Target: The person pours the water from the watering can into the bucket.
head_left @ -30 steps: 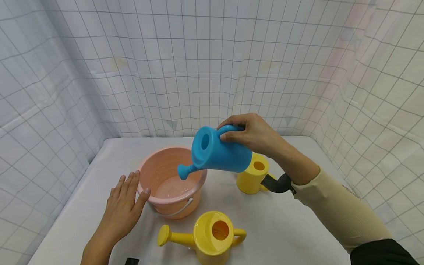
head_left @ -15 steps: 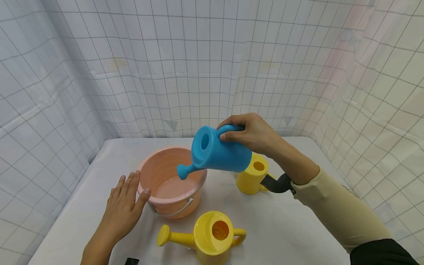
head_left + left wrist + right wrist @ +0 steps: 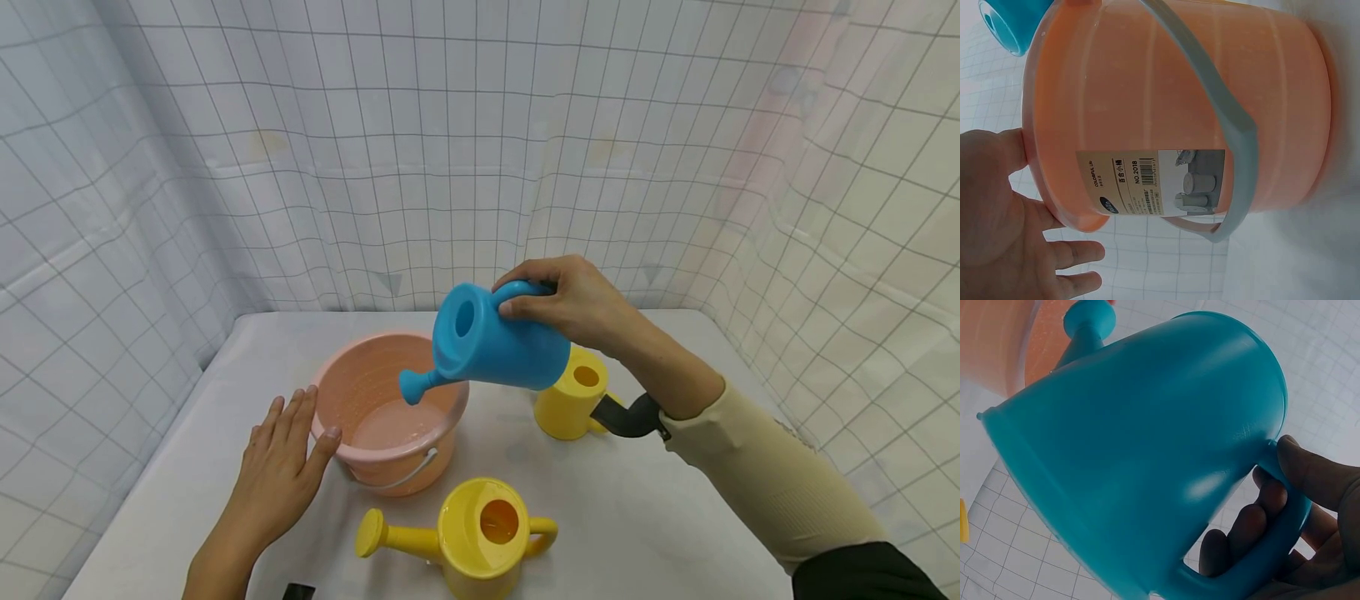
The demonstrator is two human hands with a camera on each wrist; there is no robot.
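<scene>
My right hand (image 3: 573,300) grips the handle of a blue watering can (image 3: 510,346), its fingers wrapped through the loop in the right wrist view. The can is tilted left, its spout over the pink bucket (image 3: 442,467). No stream from the spout can be made out. With fingers straight, my left hand (image 3: 281,471) touches the bucket's left rim; the left wrist view shows thumb and fingertips at that rim. The bucket (image 3: 1129,94) has a grey handle (image 3: 1241,144) hanging down and a printed label (image 3: 1154,184). A little liquid seems to lie in its bottom.
A yellow watering can (image 3: 480,533) stands in front, spout pointing left, with liquid visible in its opening. Another yellow watering can (image 3: 562,408) is behind the right wrist, partly hidden. Grid-patterned white curtains (image 3: 480,150) surround the white table (image 3: 637,508).
The blue watering can has risen very slightly at its spout. Both hands and the bucket stay practically where they were.
</scene>
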